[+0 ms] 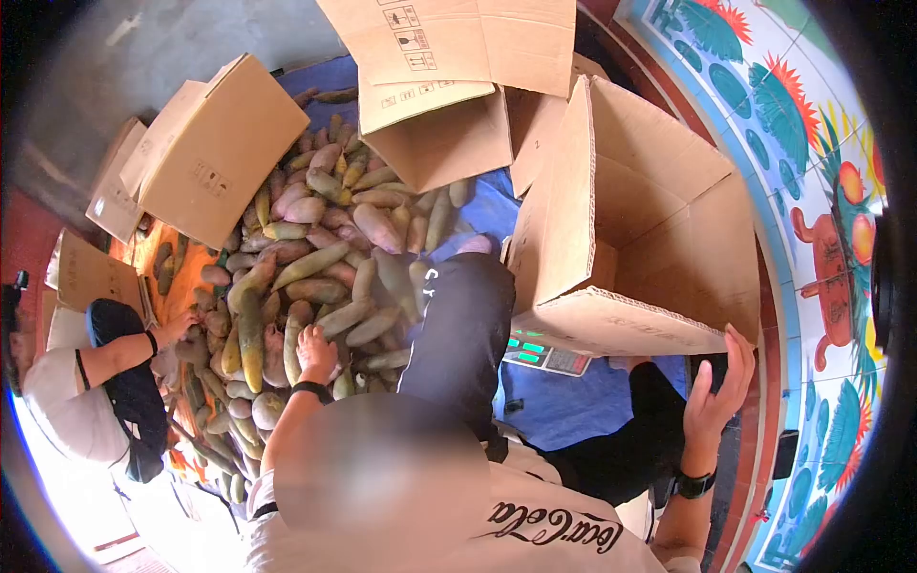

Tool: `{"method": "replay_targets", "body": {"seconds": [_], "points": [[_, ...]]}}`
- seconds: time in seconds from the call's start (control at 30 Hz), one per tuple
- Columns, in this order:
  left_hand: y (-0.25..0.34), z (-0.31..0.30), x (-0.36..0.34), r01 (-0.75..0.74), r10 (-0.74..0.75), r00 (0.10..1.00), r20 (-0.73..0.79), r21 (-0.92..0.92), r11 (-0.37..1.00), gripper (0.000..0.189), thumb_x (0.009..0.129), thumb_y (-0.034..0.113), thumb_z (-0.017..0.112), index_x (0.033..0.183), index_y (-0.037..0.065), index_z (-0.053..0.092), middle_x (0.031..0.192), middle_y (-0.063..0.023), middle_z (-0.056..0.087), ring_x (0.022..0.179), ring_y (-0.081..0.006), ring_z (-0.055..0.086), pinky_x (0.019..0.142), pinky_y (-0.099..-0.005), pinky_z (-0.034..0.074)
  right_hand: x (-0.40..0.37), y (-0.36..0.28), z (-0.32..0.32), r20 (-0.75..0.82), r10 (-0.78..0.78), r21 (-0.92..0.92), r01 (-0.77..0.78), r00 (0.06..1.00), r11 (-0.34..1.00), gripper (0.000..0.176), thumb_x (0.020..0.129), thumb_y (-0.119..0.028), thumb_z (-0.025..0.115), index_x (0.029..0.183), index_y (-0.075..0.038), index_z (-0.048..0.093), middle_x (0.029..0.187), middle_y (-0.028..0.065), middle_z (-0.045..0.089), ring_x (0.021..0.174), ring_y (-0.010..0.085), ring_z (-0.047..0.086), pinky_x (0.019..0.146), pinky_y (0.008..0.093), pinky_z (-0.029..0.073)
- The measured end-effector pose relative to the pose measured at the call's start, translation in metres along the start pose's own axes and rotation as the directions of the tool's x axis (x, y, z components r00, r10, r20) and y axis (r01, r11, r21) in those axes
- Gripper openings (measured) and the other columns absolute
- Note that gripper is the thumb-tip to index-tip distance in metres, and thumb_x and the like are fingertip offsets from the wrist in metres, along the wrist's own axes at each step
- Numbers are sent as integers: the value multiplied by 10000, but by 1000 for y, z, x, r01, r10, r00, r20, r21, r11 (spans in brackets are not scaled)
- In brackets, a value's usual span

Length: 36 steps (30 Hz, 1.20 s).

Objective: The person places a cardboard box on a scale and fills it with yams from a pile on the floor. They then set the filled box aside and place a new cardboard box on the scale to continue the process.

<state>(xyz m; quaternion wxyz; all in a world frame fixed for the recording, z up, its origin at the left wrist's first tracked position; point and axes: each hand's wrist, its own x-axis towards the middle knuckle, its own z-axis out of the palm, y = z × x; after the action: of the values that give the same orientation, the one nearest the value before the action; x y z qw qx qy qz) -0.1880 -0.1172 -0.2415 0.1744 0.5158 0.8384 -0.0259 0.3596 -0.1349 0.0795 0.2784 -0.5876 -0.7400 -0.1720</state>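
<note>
My left hand rests on a pile of long green and pinkish vegetables, radish-like in shape; their exact kind I cannot make out. Its fingers are slightly apart over a pinkish one, and I see no clear grip. At the right, my right hand touches the near right corner of a large cardboard box with its fingertips, thumb spread away. That box stands open at the top over a scale with lit green digits. The inside bottom of the box is partly hidden.
Another person's hand reaches into the pile from the left. More cardboard boxes stand around the pile, one tipped open at the back. Blue sheeting covers the floor. A painted tile wall curves along the right.
</note>
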Motion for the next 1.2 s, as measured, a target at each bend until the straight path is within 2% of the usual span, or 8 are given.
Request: {"method": "replay_targets", "body": {"seconds": [0.23,0.37,0.47,0.53,0.57,0.63,0.97,1.2], "points": [[-3,-5,19,-7,20,988,-151,89,996,558,767,199,653,1282,114,454,1441,-113,335,1352,-314,270,1070,-471,295,-25,13,-7,-26,99,-103,-101,995,990,323,939,-115,463,1243,-9,484,1269,178,520,1187,336,483,1018,431,360],[-24,-11,31,287,-294,956,-20,-154,945,673,761,145,632,1368,128,341,1457,-155,303,1363,-332,254,1074,-488,289,-38,23,-9,-69,248,-44,-252,966,967,355,922,-101,481,1257,14,475,1260,190,513,1153,341,489,1009,425,351],[-13,-20,20,317,-318,948,-12,-35,948,690,766,143,646,1382,132,335,1457,-149,303,1370,-326,243,1077,-498,286,-49,33,-8,-105,313,-29,-318,944,948,357,928,-109,474,1262,18,475,1264,188,512,1161,331,487,1013,413,347],[-9,-16,19,48,-30,994,-102,173,984,712,765,139,662,1395,140,329,1463,-120,301,1377,-311,234,1087,-512,263,-53,36,-7,-124,333,-24,-339,935,941,356,930,-111,471,1260,20,477,1265,187,512,1166,327,485,1014,409,345],[-3,-14,21,43,-26,995,-101,173,984,712,765,139,662,1395,140,329,1463,-120,301,1377,-311,234,1087,-512,263,-54,37,-8,-136,348,-24,-354,928,935,356,931,-112,468,1261,20,479,1265,186,512,1169,326,483,1012,410,347],[17,-11,25,-118,113,993,38,192,974,715,770,127,647,1407,146,323,1470,-88,303,1384,-293,227,1100,-520,232,-57,40,-8,-148,356,-28,-364,923,931,356,932,-113,466,1262,19,481,1264,184,512,1172,325,482,1011,411,348],[66,21,53,-163,123,973,197,202,966,646,807,126,566,1406,202,336,1281,-89,458,1217,-273,425,1018,-481,336,-94,68,13,-146,395,-149,-415,907,898,368,930,-120,470,1271,19,469,1268,186,510,1175,342,469,1021,429,333],[69,26,28,-346,261,932,251,404,847,351,803,162,606,1148,140,542,1159,-104,531,1106,-278,517,889,-435,441,-98,64,38,-44,428,-142,-430,903,892,374,940,-138,461,1282,15,458,1275,185,500,1179,344,457,1022,431,327]]}}
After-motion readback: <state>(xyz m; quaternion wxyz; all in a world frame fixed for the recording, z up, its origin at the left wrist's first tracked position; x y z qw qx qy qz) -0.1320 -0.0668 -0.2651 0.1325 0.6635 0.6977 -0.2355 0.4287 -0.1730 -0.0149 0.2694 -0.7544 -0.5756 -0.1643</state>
